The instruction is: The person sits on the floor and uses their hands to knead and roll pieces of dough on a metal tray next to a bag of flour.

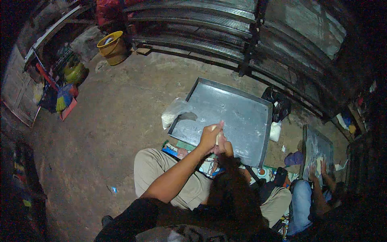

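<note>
Over the near edge of a large grey metal tray (242, 103), my left hand (208, 137) and my right hand (226, 149) are pressed together. Between the palms shows a pale, soft lump that looks like dough (218, 139); both hands are closed around it, and the fingers partly hide it. White powder is smeared over the tray's bottom. At the tray's left corner leans a clear plastic bag (167, 119) with white powder inside. A patterned mat (209, 166) lies beneath the tray's near edge.
To the right a co-worker handles a pale piece over another tray (320, 145). A black bag (278, 101) and a white bag (275, 131) stand beside my tray. Dark metal racks (193, 30) line the back; a yellow bucket (112, 48) and a broom (63, 99) stand left.
</note>
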{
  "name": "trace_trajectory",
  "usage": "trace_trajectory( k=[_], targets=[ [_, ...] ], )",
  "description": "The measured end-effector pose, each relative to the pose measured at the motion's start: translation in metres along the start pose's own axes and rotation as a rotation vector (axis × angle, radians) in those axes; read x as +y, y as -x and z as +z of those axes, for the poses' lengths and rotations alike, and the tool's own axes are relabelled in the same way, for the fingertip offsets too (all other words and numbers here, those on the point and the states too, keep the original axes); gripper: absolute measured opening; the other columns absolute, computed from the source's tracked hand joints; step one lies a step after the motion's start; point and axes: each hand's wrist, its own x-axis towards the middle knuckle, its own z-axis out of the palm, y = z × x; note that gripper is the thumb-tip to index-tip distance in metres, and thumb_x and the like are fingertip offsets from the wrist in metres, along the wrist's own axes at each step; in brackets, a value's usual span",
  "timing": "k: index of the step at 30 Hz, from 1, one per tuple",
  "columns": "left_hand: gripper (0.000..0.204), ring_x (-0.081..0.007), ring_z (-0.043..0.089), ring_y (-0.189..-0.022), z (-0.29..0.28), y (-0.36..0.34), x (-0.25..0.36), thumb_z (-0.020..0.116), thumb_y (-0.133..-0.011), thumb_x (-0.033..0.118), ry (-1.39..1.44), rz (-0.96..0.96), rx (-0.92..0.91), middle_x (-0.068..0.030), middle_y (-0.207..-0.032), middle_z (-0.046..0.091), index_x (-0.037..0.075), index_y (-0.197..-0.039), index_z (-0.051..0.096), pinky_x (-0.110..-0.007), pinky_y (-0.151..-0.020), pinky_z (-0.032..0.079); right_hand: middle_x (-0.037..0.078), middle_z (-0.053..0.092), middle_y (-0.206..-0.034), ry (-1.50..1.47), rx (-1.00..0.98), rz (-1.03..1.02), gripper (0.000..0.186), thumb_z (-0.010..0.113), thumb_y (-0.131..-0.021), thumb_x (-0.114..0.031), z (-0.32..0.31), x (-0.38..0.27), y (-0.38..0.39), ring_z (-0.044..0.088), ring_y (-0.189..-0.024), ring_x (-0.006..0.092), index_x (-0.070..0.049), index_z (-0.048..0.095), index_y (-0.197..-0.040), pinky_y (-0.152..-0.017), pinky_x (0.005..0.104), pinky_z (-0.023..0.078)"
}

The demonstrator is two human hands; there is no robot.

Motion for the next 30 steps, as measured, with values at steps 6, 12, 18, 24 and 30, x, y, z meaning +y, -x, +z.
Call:
trace_trajectory(
  k=[6,12,18,24,30],
  targets=[
    [0.049,-0.0163,0.053,-0.043,-0.011,0.0,0.025,0.059,-0.092,0.05,0.173,-0.064,0.223,-0.0044,-0.054,0.054,0.01,-0.065,0.052,-0.03,-0.041,0.041,0.006,0.06,-0.072,0.271,0.071,0.036,0.059,0.027,-0.101,-0.052,0.007,-0.007,-0.003,0.054,-0.062,0.0149,-0.004,0.06,-0.097,-0.06,0.0309,0.045],
    [0.032,-0.024,0.057,-0.085,0.007,-0.001,-0.019,0.06,-0.091,0.036,-0.609,0.358,-0.001,-0.0121,-0.094,0.061,0.005,-0.095,0.066,-0.04,-0.074,0.044,0.008,0.061,-0.093,-0.81,0.194,0.032,0.047,0.032,-0.102,-0.047,0.0,0.015,-0.025,0.059,-0.08,0.0179,-0.008,0.057,-0.107,-0.077,0.0379,0.05],
    [0.079,-0.042,0.025,-0.135,0.024,-0.006,-0.067,0.051,-0.092,0.047,-0.984,0.586,-0.076,-0.0226,-0.15,0.021,0.009,-0.153,0.017,-0.053,-0.107,0.024,0.01,0.062,-0.092,-0.863,0.243,0.021,0.059,0.035,-0.1,-0.053,-0.013,-0.015,-0.01,0.06,-0.082,0.0212,0.0,0.06,-0.101,-0.076,0.0353,0.048],
    [0.089,-0.0393,0.026,-0.137,0.0,-0.07,-0.139,0.042,-0.093,0.063,-0.112,0.21,-0.169,-0.0247,-0.152,0.015,0.019,-0.154,-0.006,-0.051,-0.11,0.025,0.005,0.051,-0.057,-0.755,0.433,0.082,0.066,0.034,-0.099,-0.055,-0.026,-0.017,-0.038,0.052,-0.055,0.0191,-0.006,0.052,-0.059,-0.056,0.0317,0.043],
    [0.082,-0.0213,0.05,-0.1,0.017,-0.021,-0.067,0.04,-0.097,0.058,-0.027,-0.045,-0.307,-0.0107,-0.128,0.041,0.022,-0.152,-0.01,-0.039,-0.084,0.048,0.003,0.037,-0.05,-0.82,0.265,0.137,0.061,0.038,-0.096,-0.061,-0.059,-0.03,-0.026,0.039,-0.038,0.0201,-0.011,0.044,-0.062,-0.036,0.0366,0.034]
  ],
)
